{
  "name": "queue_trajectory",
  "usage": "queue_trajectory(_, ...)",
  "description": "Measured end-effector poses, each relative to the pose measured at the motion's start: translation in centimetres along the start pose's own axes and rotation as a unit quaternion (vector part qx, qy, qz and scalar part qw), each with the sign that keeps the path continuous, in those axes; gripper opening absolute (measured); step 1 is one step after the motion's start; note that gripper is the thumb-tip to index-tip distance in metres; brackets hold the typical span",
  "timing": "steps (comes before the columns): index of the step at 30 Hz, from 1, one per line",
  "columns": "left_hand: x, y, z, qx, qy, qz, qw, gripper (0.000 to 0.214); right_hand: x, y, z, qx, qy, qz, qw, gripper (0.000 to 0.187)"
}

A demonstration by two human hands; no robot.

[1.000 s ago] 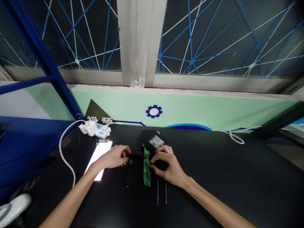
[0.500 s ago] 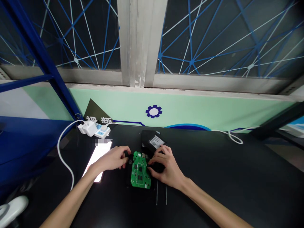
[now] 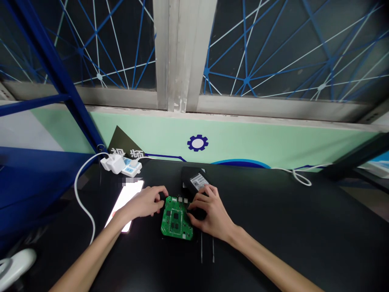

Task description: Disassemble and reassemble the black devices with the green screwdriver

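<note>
A green circuit board lies in front of me over a black casing, which it mostly hides. My left hand is closed at the upper left corner, fingers curled around the dark edge of the casing. At the board's right edge, my right hand pinches with thumb and fingertips, the other fingers bent above. Two thin metal rods lie below my right hand. Behind the board rests a black boxy part with a white printed label, partly covered by my right hand.
A phone with a bright screen lies left of the board, partly under my left wrist. A white power strip with plugs and a cable sits at the back left. A window wall bounds the black table.
The board has turned flatter and its left edge has moved left, covering the strip of black casing that showed before. Both hands stay almost in place.
</note>
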State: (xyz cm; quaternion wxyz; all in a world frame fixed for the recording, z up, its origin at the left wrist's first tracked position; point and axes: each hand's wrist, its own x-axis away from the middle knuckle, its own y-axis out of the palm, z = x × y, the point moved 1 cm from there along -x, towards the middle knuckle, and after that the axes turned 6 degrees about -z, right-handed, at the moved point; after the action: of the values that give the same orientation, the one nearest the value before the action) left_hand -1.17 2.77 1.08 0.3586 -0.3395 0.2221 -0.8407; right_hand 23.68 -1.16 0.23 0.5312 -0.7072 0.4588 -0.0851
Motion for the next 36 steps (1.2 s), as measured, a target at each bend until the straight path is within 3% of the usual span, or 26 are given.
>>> queue_trajectory(13, 0.2, 0.1, 0.1, -0.03, 0.006, 0.013, 0.999, 0.023, 0.0, -0.1, 0.2, 0.02, 0.016, 0.013, 1.0, 0.002)
queue_trajectory(16, 0.4, 0.2, 0.2, -0.042, 0.017, 0.02, 0.999, 0.022, 0.0, -0.5, 1.0, 0.039, 0.063, 0.056, 0.996, 0.012)
queue_trajectory(20, 0.5, 0.1, 0.2, -0.067, 0.021, 0.038, 0.997, 0.021, -0.3, -0.8, 2.1, 0.109, 0.128, 0.085, 0.982, 0.041)
queue_trajectory(27, 0.0, -0.1, -0.1, -0.068, 0.004, 0.068, 0.995, 0.022, -1.6, -0.6, 3.2, 0.22, 0.236, 0.005, 0.946, 0.078)
queue_trajectory(36, 0.2, -0.4, 0.4, -0.097, -0.011, 0.081, 0.992, 0.022, -3.3, -1.4, 2.5, 0.234, 0.326, -0.085, 0.912, 0.087)
